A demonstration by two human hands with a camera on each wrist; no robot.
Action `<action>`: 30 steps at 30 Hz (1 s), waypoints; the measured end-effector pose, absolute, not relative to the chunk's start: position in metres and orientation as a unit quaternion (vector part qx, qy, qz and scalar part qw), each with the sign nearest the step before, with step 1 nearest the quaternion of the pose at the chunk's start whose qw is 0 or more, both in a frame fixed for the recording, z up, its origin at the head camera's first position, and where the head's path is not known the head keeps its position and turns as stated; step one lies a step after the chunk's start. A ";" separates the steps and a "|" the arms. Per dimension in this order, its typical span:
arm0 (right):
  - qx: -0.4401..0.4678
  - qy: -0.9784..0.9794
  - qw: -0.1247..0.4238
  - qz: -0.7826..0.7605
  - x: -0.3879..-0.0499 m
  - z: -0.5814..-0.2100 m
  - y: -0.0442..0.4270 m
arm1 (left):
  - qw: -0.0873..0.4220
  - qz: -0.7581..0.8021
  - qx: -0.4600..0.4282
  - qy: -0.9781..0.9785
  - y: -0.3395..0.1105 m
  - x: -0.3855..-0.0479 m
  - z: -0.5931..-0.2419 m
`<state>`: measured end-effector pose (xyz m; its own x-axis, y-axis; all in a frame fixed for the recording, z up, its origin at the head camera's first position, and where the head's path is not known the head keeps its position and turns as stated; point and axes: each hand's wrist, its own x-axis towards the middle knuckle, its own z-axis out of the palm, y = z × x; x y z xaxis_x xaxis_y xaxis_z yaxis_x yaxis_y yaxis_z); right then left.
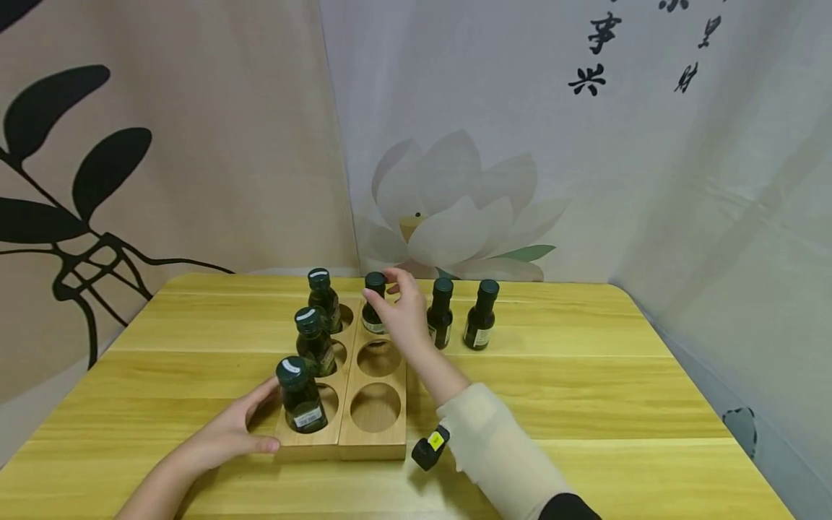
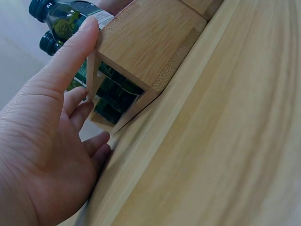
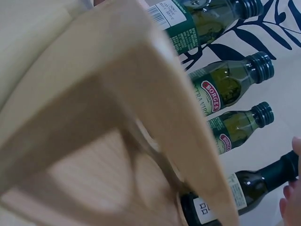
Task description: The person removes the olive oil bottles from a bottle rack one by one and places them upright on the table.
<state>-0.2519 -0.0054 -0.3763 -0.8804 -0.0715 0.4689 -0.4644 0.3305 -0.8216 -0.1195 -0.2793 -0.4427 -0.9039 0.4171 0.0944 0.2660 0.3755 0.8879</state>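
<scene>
"View from the head, please: where is each grip?"

"I have the person's right grip (image 1: 406,314) narrow, thumb and fingers curled about the neck of a dark bottle (image 1: 373,318). That bottle sits in the far hole of the right-hand row of a wooden rack (image 1: 373,453); two round holes lie nearer in the same row."

"And the other side?"

"I see the left grip (image 1: 230,426) wide, thumb against the rack's near end, fingers along its left side. Three green-capped bottles (image 1: 316,345) stand in the left row. Right of the rack, two other bottles (image 1: 481,321), also dark, stand upright on the surface (image 1: 585,404)."

"Left wrist?"

"I get that left grip close up, spread wide: thumb tip at the rack's upper corner, fingers beside its hollow side, through which dark green glass shows."

"Right wrist?"

"Blurred wood fills much of my feed. Beyond it rise the green-capped bottles, with a red label (image 3: 210,98) reading BORGES on one. The dark bottle passes down through the rack's top board: neck above, lower part showing beneath. Fingertips at the right edge meet its dark top. Most of that hand is cut off, so from this one I can't tell how firm the hold is."
</scene>
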 end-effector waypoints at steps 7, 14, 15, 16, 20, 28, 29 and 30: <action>0.139 -0.790 0.201 0.563 -0.254 -0.377 -0.018 | 0.073 0.519 0.203 0.827 -0.280 -0.119 -0.442; 0.116 -0.785 0.214 0.569 -0.255 -0.378 -0.024 | 0.072 0.517 0.203 0.828 -0.280 -0.120 -0.442; 0.114 -0.785 0.216 0.569 -0.255 -0.378 -0.025 | 0.071 0.516 0.204 0.829 -0.280 -0.120 -0.442; 0.114 -0.785 0.218 0.569 -0.255 -0.378 -0.025 | 0.070 0.517 0.204 0.828 -0.281 -0.120 -0.442; 0.114 -0.784 0.224 0.568 -0.254 -0.377 -0.024 | 0.072 0.514 0.201 0.831 -0.280 -0.119 -0.442; 0.141 -0.782 0.230 0.562 -0.255 -0.375 -0.018 | 0.074 0.515 0.202 0.830 -0.279 -0.119 -0.442; 0.146 -0.782 0.232 0.560 -0.255 -0.374 -0.017 | 0.073 0.515 0.202 0.830 -0.279 -0.119 -0.442; 0.151 -0.781 0.234 0.560 -0.255 -0.373 -0.016 | 0.073 0.515 0.203 0.829 -0.279 -0.119 -0.442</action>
